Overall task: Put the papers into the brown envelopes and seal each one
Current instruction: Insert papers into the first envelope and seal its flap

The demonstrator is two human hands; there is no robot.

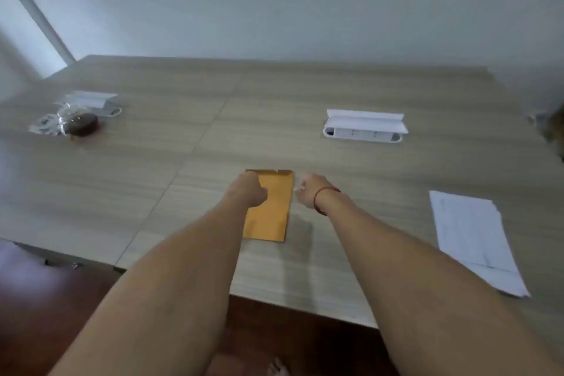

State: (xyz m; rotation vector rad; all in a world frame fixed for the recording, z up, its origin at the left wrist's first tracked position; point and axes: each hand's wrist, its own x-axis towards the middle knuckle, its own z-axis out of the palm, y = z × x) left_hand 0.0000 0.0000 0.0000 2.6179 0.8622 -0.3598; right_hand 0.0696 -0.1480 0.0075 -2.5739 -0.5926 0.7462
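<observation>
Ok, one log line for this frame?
envelope: flat on table | left hand: on its far-left corner | right hand: beside its far-right edge | papers: stacked to the right | grips: unclear

A wide table of pale wood-grain laminate (146,189), crossed by thin seams, is backed by a plain grey-white wall (305,3). A dark red-brown floor (45,302) is seen below. Light is admitted by a bright window (16,30) at left.
</observation>
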